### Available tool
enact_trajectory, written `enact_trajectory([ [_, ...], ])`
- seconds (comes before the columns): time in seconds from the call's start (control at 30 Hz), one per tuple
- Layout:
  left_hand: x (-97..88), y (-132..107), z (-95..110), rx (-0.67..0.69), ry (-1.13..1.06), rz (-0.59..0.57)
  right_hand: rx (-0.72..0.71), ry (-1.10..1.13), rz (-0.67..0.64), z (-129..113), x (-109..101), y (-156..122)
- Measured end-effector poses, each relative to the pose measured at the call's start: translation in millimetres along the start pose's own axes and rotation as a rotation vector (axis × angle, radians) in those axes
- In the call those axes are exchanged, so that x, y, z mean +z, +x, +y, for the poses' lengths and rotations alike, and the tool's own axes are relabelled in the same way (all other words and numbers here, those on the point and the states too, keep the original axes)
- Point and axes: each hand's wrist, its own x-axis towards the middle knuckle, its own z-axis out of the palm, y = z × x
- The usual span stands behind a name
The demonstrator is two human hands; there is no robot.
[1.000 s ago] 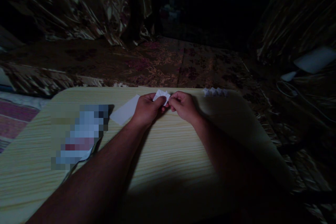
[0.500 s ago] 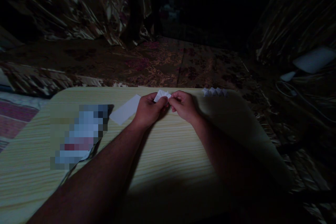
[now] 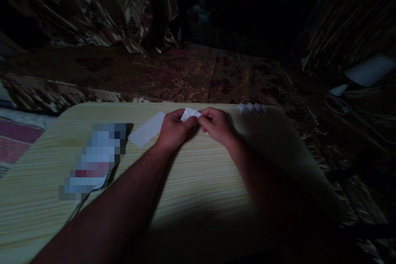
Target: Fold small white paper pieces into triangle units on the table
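Between my two hands, above the far part of the table, is a small piece of folded white paper (image 3: 189,113) with crease lines on it. My left hand (image 3: 175,128) grips its left side, thumb on top. At its right edge my right hand (image 3: 215,123) pinches a corner with thumb and curled forefinger. A flat white paper sheet (image 3: 147,129) lies on the table just left of my left hand. Several small folded paper shapes (image 3: 252,108) stand in a row by the far edge, right of my right hand.
The pale wood-grain table (image 3: 198,181) has rounded corners. On its left lies a pixelated, blurred-out object (image 3: 95,161) with a cable running from it. Beyond the table is a patterned cloth-covered surface (image 3: 185,70). A white device with a cord (image 3: 369,70) sits in dim light at right.
My left thumb has slid down a little, and more of the folded paper's face shows. Both hands keep their hold in nearly the same place.
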Motion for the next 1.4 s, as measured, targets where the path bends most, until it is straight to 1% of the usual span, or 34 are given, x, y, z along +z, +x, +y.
enact_trajectory([
  [0.37, 0.4, 0.5, -3.4, -0.008, -0.020, -0.032, -0.026, 0.012, -0.008, 2.6, -1.0, 0.7],
  [0.77, 3.6, -0.8, 1.2, -0.004, -0.068, -0.010, -0.023, 0.007, 0.011, -1.0, -0.9, -0.5],
  [1.03, 2.5, 0.2, -0.6, -0.014, -0.031, 0.018, -0.003, 0.037, 0.057, -0.9, -1.0, 0.0],
  [1.27, 2.6, -0.5, -1.4, -0.001, -0.055, -0.003, 0.008, 0.013, 0.054, -2.3, -1.6, -0.8],
  [1.4, 2.2, 0.1, -3.8, -0.003, -0.040, 0.031, 0.015, 0.012, 0.037, -3.2, -2.0, -1.5],
])
